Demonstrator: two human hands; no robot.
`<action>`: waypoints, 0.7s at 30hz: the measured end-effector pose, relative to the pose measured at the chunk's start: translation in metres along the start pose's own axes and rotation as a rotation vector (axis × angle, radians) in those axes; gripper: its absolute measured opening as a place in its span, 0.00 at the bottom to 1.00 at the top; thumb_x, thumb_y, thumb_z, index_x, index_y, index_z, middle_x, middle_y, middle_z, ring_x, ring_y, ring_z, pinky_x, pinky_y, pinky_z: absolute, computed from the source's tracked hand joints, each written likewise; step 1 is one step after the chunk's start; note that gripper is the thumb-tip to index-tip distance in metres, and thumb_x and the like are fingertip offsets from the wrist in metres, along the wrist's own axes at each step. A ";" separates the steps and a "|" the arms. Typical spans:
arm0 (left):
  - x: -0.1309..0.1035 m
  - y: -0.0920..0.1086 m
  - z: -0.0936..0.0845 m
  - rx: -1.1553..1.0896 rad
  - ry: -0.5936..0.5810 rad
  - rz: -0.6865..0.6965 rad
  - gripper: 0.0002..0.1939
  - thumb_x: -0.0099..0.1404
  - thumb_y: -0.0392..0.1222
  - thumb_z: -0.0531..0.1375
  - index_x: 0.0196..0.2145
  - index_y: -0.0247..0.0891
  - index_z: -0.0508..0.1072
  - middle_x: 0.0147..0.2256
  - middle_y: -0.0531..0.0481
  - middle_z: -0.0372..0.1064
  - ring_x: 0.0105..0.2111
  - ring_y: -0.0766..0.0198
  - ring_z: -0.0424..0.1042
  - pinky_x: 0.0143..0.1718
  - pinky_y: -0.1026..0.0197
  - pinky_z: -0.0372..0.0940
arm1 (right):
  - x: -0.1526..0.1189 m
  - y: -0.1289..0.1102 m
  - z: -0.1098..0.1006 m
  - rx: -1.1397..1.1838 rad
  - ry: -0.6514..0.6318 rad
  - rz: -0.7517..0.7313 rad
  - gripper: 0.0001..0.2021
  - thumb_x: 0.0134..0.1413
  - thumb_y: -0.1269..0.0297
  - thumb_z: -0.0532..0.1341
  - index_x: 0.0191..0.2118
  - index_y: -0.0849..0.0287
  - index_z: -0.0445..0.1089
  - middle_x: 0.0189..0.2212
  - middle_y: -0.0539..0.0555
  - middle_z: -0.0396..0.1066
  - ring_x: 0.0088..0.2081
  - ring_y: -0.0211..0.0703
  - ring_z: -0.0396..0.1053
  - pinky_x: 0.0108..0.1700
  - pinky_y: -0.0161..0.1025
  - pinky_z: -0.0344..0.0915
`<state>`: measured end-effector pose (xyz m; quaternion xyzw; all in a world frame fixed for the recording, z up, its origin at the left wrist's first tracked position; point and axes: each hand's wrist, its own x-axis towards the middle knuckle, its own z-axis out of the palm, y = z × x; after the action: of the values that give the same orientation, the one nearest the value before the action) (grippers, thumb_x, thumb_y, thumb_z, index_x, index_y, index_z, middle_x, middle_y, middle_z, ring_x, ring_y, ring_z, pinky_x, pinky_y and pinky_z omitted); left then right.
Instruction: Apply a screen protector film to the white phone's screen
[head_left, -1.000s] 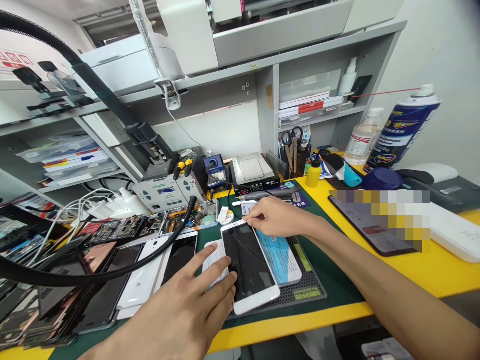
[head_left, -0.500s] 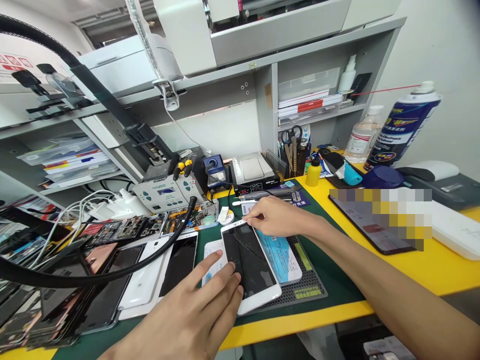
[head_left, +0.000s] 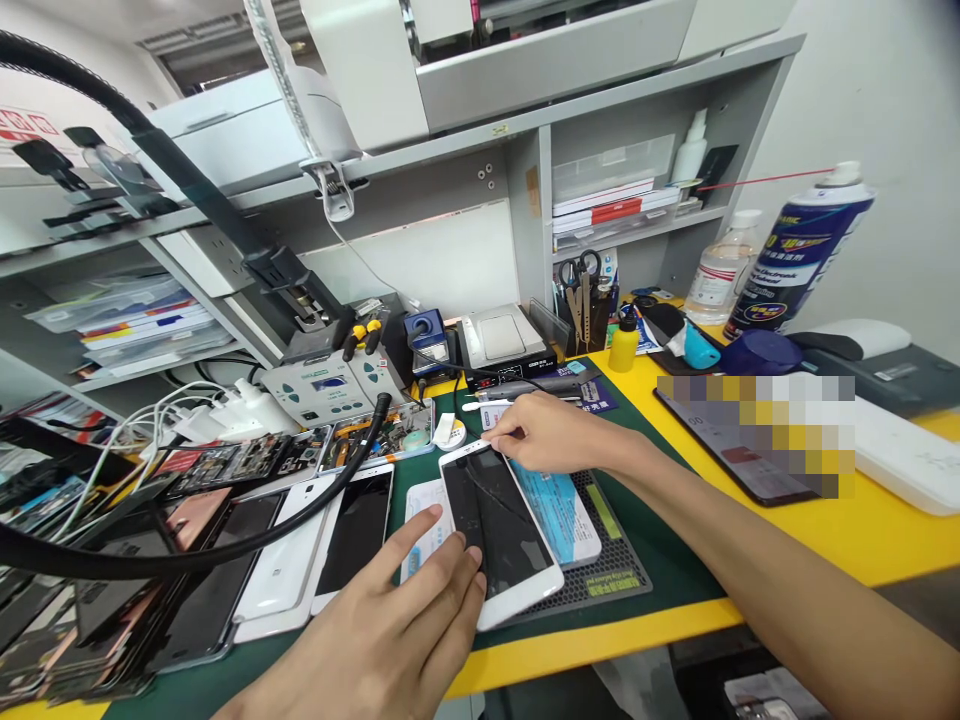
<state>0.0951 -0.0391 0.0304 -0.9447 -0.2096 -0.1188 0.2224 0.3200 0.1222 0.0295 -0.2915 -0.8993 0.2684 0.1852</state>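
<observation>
A white-framed phone (head_left: 510, 530) with a black screen lies tilted on a blue-and-white card (head_left: 559, 515) over a dark perforated pad (head_left: 619, 550). My left hand (head_left: 409, 610) has its fingers spread, with the fingertips resting on the phone's left edge and screen. At the phone's top edge, my right hand (head_left: 540, 432) is pinched closed; whatever is between its fingertips is too small to make out. Just left of that hand sits a small round white container (head_left: 450, 432).
Phones and phone parts (head_left: 112, 600) are stacked at the left, beneath a curved black hose (head_left: 225, 555). Circuit boards (head_left: 382, 435) lie behind. On the right are a dark phone (head_left: 720, 440), a yellow bottle (head_left: 624, 345) and a spray can (head_left: 799, 260).
The whole view has shifted slightly. Both hands keep nearly the same places on the phone, with no clear change in grip.
</observation>
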 end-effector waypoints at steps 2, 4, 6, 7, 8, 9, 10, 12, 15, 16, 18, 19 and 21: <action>0.001 0.000 0.000 0.002 0.003 -0.007 0.14 0.73 0.32 0.53 0.46 0.28 0.78 0.46 0.41 0.79 0.51 0.49 0.72 0.71 0.37 0.44 | 0.000 0.001 0.001 0.003 -0.001 -0.005 0.18 0.53 0.72 0.58 0.15 0.56 0.57 0.18 0.43 0.44 0.26 0.38 0.41 0.30 0.40 0.39; 0.003 0.000 -0.001 0.012 0.018 -0.005 0.14 0.73 0.31 0.52 0.46 0.28 0.78 0.46 0.41 0.80 0.51 0.50 0.72 0.71 0.37 0.44 | 0.000 0.002 0.002 0.004 -0.001 -0.008 0.16 0.52 0.73 0.58 0.16 0.58 0.60 0.19 0.42 0.44 0.26 0.37 0.41 0.30 0.39 0.39; 0.003 0.001 -0.002 0.024 0.019 -0.009 0.15 0.73 0.30 0.52 0.45 0.29 0.78 0.46 0.42 0.80 0.51 0.51 0.73 0.71 0.37 0.44 | 0.000 0.002 0.002 0.003 0.001 -0.007 0.14 0.50 0.74 0.59 0.17 0.59 0.62 0.19 0.42 0.44 0.25 0.36 0.42 0.31 0.38 0.39; 0.003 0.002 -0.002 0.028 0.017 -0.014 0.15 0.73 0.30 0.52 0.45 0.30 0.78 0.46 0.43 0.80 0.51 0.51 0.73 0.71 0.38 0.44 | 0.000 0.002 0.002 0.002 0.001 -0.005 0.14 0.50 0.74 0.59 0.16 0.59 0.62 0.18 0.42 0.45 0.25 0.36 0.43 0.30 0.38 0.39; 0.003 0.002 -0.002 0.028 0.011 -0.025 0.14 0.73 0.30 0.52 0.45 0.30 0.78 0.46 0.43 0.80 0.51 0.52 0.73 0.71 0.38 0.45 | 0.000 0.002 0.002 0.000 0.000 -0.002 0.14 0.50 0.74 0.59 0.16 0.59 0.62 0.18 0.42 0.48 0.25 0.37 0.43 0.30 0.38 0.40; 0.003 0.003 -0.002 0.028 0.004 -0.037 0.14 0.73 0.31 0.53 0.45 0.31 0.78 0.46 0.43 0.80 0.52 0.52 0.73 0.71 0.38 0.46 | 0.000 0.002 0.002 0.000 -0.002 0.001 0.15 0.50 0.74 0.59 0.16 0.59 0.62 0.17 0.42 0.50 0.26 0.37 0.43 0.30 0.38 0.40; 0.003 0.003 -0.003 0.027 0.006 -0.043 0.14 0.73 0.31 0.53 0.45 0.31 0.79 0.46 0.43 0.80 0.52 0.52 0.73 0.71 0.38 0.46 | 0.000 0.002 0.002 0.000 -0.004 0.004 0.14 0.50 0.74 0.59 0.16 0.59 0.62 0.17 0.43 0.53 0.26 0.37 0.43 0.29 0.38 0.40; 0.002 0.003 -0.002 0.023 0.017 -0.040 0.14 0.73 0.31 0.53 0.45 0.30 0.79 0.46 0.43 0.80 0.52 0.52 0.73 0.72 0.38 0.46 | 0.000 0.001 0.001 -0.001 -0.006 0.009 0.14 0.50 0.74 0.59 0.16 0.60 0.62 0.18 0.43 0.57 0.26 0.37 0.43 0.29 0.38 0.41; 0.001 0.003 -0.001 0.014 0.010 -0.035 0.14 0.74 0.32 0.53 0.45 0.31 0.78 0.46 0.43 0.80 0.52 0.52 0.73 0.72 0.38 0.45 | 0.000 0.001 0.001 -0.007 -0.004 0.012 0.14 0.51 0.73 0.59 0.16 0.60 0.62 0.17 0.43 0.54 0.26 0.37 0.43 0.30 0.38 0.41; 0.000 0.003 -0.001 0.011 0.009 -0.036 0.14 0.74 0.32 0.53 0.45 0.30 0.78 0.46 0.43 0.80 0.52 0.52 0.73 0.72 0.38 0.44 | 0.000 0.001 0.002 -0.009 -0.003 0.012 0.15 0.51 0.73 0.59 0.16 0.59 0.62 0.17 0.43 0.52 0.26 0.37 0.43 0.30 0.38 0.41; -0.001 0.003 0.000 0.005 0.013 -0.031 0.14 0.73 0.32 0.53 0.46 0.30 0.78 0.46 0.42 0.79 0.52 0.52 0.73 0.72 0.38 0.44 | 0.000 0.001 0.002 -0.010 -0.001 0.012 0.15 0.51 0.73 0.59 0.16 0.59 0.62 0.17 0.42 0.49 0.26 0.37 0.43 0.30 0.38 0.41; -0.001 0.002 0.001 0.001 0.016 -0.026 0.14 0.73 0.32 0.53 0.46 0.30 0.79 0.46 0.42 0.79 0.52 0.51 0.73 0.72 0.38 0.43 | 0.000 0.001 0.002 -0.010 0.000 0.011 0.15 0.51 0.73 0.59 0.16 0.59 0.62 0.18 0.42 0.48 0.26 0.37 0.43 0.30 0.38 0.41; -0.002 0.002 0.002 -0.007 0.021 -0.022 0.13 0.72 0.32 0.54 0.46 0.29 0.79 0.46 0.41 0.79 0.52 0.50 0.73 0.72 0.37 0.43 | 0.000 0.002 0.002 -0.009 -0.002 0.008 0.15 0.51 0.73 0.59 0.16 0.59 0.62 0.18 0.42 0.46 0.26 0.37 0.43 0.30 0.38 0.41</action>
<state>0.0947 -0.0405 0.0279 -0.9418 -0.2174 -0.1318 0.2199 0.3195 0.1227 0.0270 -0.2957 -0.8994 0.2655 0.1819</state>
